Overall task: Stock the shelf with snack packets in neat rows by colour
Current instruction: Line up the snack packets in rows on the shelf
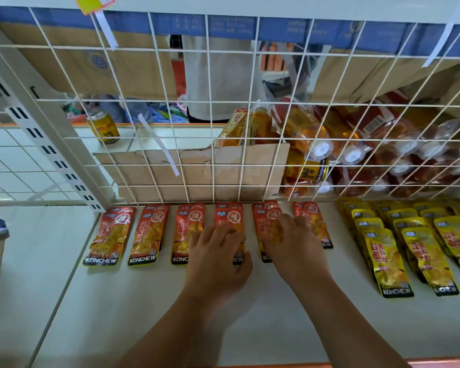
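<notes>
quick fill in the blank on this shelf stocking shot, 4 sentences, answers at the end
1. The yellow packets lie to the ____ of the red packets.
2. The left hand rests flat on packets coloured ____.
3. The brand printed along each packet's bottom edge is ____.
4. The yellow can stands ____ the wire grid.

Answers: right; red; KONCHEW; behind

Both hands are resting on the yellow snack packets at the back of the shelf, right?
Not quite: the head view shows the left hand and right hand resting on the red snack packets at the back of the shelf; the yellow snack packets lie untouched further right.
</notes>
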A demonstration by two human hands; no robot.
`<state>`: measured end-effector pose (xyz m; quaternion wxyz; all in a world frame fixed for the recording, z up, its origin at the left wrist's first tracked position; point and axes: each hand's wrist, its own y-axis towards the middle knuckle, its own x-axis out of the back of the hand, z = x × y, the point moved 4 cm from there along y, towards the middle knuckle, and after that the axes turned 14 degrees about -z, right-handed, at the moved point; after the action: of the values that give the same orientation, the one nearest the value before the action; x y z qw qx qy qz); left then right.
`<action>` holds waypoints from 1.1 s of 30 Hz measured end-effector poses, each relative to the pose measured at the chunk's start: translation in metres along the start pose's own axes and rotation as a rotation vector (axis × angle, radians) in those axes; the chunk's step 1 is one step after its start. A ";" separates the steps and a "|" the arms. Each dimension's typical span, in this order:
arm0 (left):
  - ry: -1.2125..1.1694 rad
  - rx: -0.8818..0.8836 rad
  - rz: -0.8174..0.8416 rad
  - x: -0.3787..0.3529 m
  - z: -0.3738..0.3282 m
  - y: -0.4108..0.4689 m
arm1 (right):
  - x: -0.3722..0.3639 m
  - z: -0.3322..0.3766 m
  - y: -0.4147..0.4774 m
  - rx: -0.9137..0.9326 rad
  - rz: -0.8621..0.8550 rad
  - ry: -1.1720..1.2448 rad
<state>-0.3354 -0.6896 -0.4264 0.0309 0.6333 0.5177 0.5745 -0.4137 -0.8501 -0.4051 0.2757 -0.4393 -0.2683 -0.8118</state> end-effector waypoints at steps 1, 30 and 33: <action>0.002 0.008 0.006 0.000 0.000 0.000 | 0.000 -0.002 0.000 0.001 0.001 0.008; 0.293 0.222 -0.243 0.145 -0.036 0.050 | 0.106 0.100 0.011 0.599 -0.087 0.337; 0.308 0.207 -0.331 0.199 -0.037 0.070 | 0.138 0.140 -0.001 0.687 -0.128 0.379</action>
<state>-0.3592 -0.6046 -0.2308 -0.0197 0.4447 0.6689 0.5953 -0.3992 -0.7833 -0.2208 0.4002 -0.1461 -0.4953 -0.7571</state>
